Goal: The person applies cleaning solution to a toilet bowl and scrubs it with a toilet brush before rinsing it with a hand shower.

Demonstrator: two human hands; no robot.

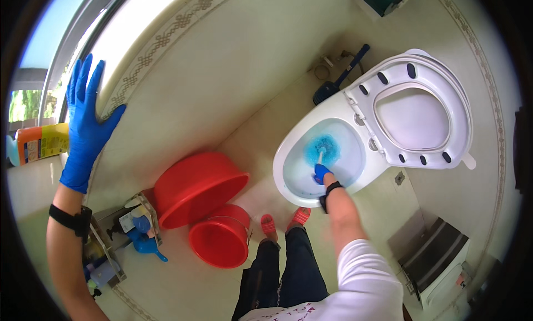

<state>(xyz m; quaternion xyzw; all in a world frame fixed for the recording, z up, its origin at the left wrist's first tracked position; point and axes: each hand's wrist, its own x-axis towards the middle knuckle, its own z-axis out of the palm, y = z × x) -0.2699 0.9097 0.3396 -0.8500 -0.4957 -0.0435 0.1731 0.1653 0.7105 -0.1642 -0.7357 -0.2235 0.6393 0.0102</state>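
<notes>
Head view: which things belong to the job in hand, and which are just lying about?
In use:
right hand, gloved
pale stick-like tool it holds
toilet bowl
blue water at the tool's end

Apparently just lying about:
red basin
red bucket
blue scoop
blue-handled tool beside the toilet
orange-and-yellow bottle, not held

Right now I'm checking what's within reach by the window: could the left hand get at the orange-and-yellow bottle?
Probably yes: the left hand is open with nothing visible in it, and the orange-and-yellow bottle shows beside its wrist, with nothing seen between them, though depth is hard to judge.
</notes>
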